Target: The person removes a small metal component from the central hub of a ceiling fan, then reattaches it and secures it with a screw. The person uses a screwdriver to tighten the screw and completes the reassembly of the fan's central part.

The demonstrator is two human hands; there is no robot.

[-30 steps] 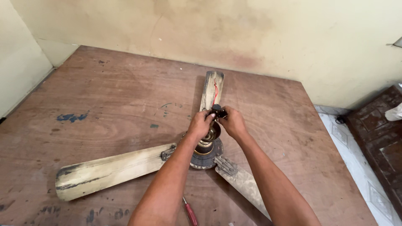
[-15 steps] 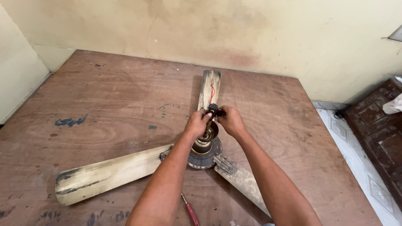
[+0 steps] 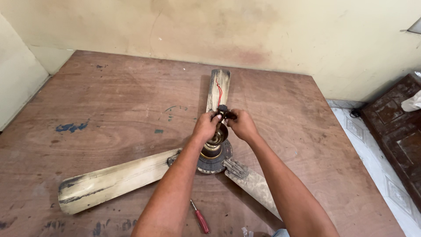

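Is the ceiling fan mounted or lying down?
Lying down. The ceiling fan rests flat on the wooden board, blades spread, with both hands at the small black part on top of its hub.

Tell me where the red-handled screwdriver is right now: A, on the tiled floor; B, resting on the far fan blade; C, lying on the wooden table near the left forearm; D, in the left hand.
C: the screwdriver lies on the table beside the left forearm, while the left hand and right hand both grip the small black part atop the fan hub.
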